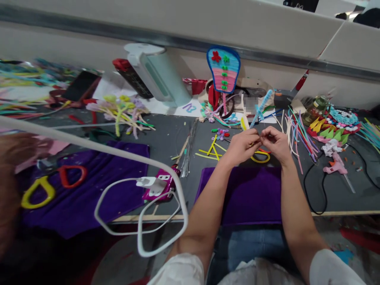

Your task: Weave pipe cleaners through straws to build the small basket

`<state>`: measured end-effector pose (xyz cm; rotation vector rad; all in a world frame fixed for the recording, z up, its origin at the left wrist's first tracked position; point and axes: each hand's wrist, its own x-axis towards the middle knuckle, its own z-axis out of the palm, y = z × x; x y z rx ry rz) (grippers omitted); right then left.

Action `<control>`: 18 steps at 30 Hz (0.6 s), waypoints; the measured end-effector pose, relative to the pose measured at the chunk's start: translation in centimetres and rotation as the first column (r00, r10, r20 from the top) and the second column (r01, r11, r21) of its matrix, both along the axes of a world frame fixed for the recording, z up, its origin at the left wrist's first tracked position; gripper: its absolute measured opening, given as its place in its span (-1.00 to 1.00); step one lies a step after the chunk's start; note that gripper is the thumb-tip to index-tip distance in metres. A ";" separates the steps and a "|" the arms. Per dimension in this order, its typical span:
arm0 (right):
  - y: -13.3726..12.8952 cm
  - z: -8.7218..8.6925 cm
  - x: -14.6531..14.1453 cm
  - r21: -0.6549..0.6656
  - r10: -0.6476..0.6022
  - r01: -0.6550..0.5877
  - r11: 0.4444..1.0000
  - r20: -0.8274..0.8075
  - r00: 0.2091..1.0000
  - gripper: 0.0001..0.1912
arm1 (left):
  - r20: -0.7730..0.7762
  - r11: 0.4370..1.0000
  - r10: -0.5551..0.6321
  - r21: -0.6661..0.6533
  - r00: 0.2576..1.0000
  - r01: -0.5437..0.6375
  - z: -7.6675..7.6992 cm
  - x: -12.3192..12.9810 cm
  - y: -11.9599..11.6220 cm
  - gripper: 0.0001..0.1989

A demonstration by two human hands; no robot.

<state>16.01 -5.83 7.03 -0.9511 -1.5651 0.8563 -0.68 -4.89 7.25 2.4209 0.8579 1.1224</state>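
My left hand [245,144] and my right hand [276,143] meet above the front part of the table, their fingertips pinched close together. What sits between the fingertips is too small or too hidden to name. Just behind the left hand rises a fuzzy light-blue pipe-cleaner piece [263,107], with a pale yellow strip [244,123] beside it; whether the hand grips either is unclear. Under the hands lies a yellow loop handle [261,157], partly covered. Yellow pipe cleaners [212,149] lie left of the hands, and a purple cloth [252,196] spreads below my forearms.
A white cable [175,178] loops across the foreground to a magenta power strip [162,184]. At left are scissors [38,192] and another person's blurred arm [12,170]. A pink glue gun [336,165] and pipe-cleaner bundles [301,136] lie right. A pale-blue jug [163,75] stands behind.
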 end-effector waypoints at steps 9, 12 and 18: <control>1.0 -1.2 -0.8 -0.069 -0.118 0.101 0.993 -0.332 0.936 -0.75 | 0.114 0.995 0.090 0.028 0.989 -0.093 0.2 0.3 -0.1 -0.83; 1.1 -1.3 -0.6 -0.069 -0.146 0.130 0.989 -0.325 0.934 -0.71 | 0.106 0.985 0.128 0.098 0.986 -0.139 0.2 0.4 -0.3 -0.83; 0.7 -0.9 -0.2 -0.073 -0.133 0.116 0.991 -0.301 0.944 -0.66 | 0.128 0.986 0.113 0.111 0.985 -0.127 0.0 0.4 -0.1 -0.82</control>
